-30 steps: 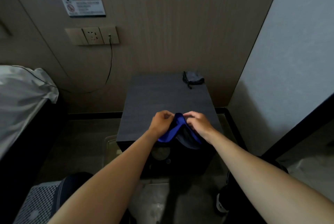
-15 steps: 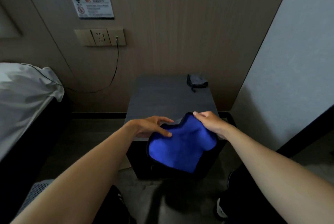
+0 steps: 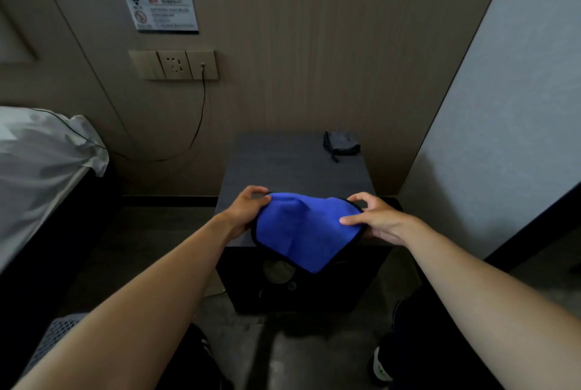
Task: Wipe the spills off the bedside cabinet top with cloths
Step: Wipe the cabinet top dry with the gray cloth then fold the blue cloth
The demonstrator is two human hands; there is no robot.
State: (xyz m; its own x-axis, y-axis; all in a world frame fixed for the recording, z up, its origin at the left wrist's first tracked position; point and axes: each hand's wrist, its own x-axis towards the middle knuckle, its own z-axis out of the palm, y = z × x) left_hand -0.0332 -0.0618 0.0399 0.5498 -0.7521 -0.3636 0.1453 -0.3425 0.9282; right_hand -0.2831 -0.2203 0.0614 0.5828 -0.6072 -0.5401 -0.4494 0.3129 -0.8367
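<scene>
A blue cloth with a black hem (image 3: pixel 301 232) hangs spread between both hands over the front edge of the dark bedside cabinet top (image 3: pixel 292 169). My left hand (image 3: pixel 243 212) pinches its left corner. My right hand (image 3: pixel 375 221) grips its right edge with thumb and fingers. The cloth's lower point droops in front of the cabinet face. A second, grey cloth (image 3: pixel 341 145) lies crumpled at the back right corner of the top. In this dim light I can make out no spills on the top.
A bed with white sheets (image 3: pixel 41 169) stands at the left. A wall socket panel (image 3: pixel 174 64) with a black cable (image 3: pixel 201 119) is on the wood wall behind. A pale wall (image 3: pixel 503 106) closes the right side. A perforated basket (image 3: pixel 53 336) sits at the lower left.
The bunched cloth has been unfolded and spread. My left hand, which lay open beside it half a second ago, now grips its left corner, and both hands hold it higher over the cabinet edge.
</scene>
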